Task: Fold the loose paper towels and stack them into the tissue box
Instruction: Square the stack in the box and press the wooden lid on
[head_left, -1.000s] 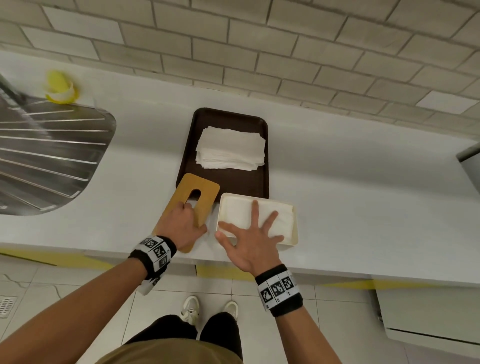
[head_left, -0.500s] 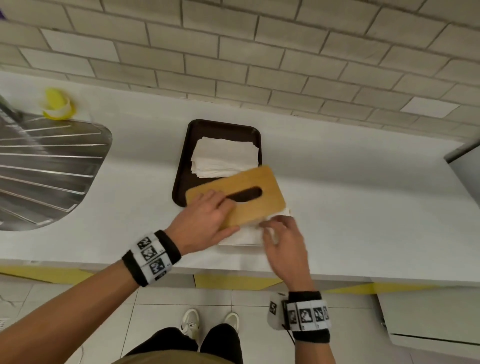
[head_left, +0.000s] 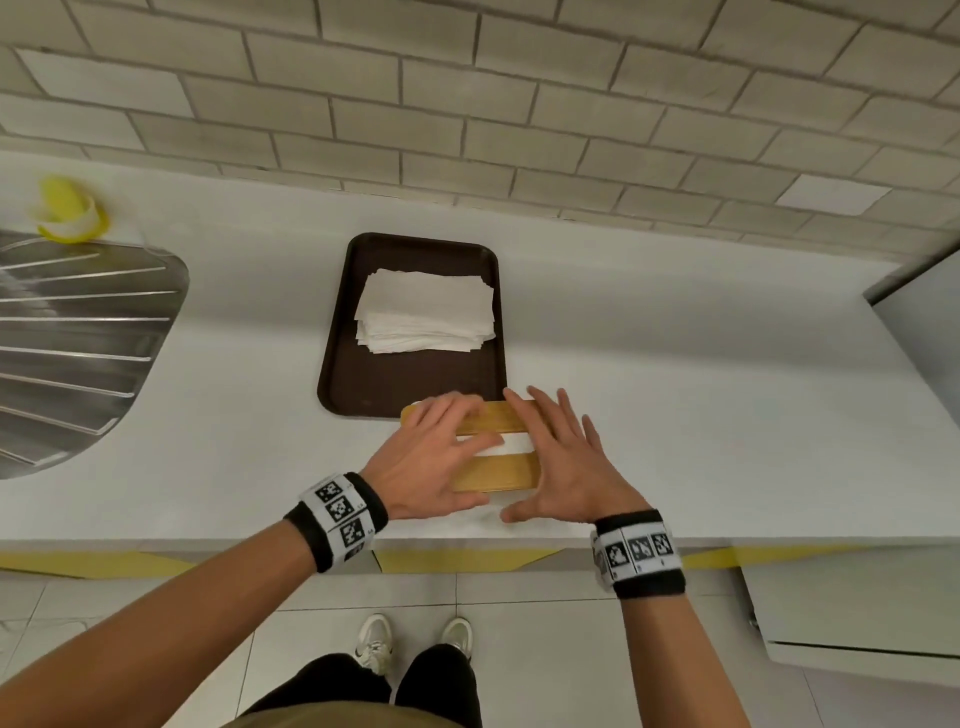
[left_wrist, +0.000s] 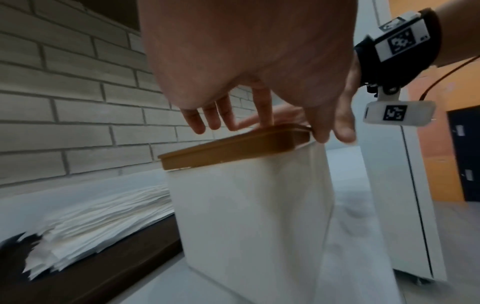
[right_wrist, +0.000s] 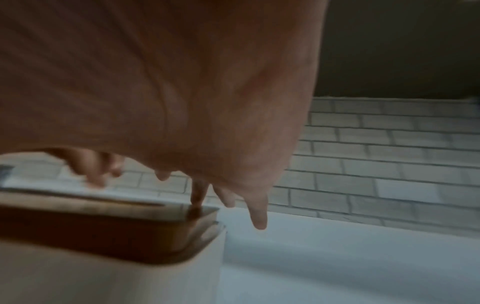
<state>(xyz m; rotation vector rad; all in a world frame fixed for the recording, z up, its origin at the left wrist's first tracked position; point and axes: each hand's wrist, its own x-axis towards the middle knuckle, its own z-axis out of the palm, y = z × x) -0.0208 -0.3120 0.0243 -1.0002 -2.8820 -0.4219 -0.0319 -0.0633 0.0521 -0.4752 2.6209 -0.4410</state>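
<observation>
The white tissue box (left_wrist: 249, 216) stands at the counter's front edge with its wooden slotted lid (head_left: 493, 475) on top. White paper (head_left: 511, 446) shows through the slot. My left hand (head_left: 441, 447) lies flat on the lid's left half, fingers straight. My right hand (head_left: 558, 449) presses the lid's right end with spread fingers (right_wrist: 197, 197). In the left wrist view the lid (left_wrist: 233, 148) sits on the box's rim. Behind the box, a stack of loose paper towels (head_left: 423, 312) lies on a dark brown tray (head_left: 337, 364).
A steel sink drainboard (head_left: 78, 353) is at the left, with a yellow object (head_left: 67, 210) behind it. A brick wall (head_left: 467, 104) backs the white counter (head_left: 701, 389). A white appliance (head_left: 924, 332) stands at the right end.
My left hand carried the lid from the counter beside the box onto the box. My right hand came off the towels inside and now lies on the lid's right end.
</observation>
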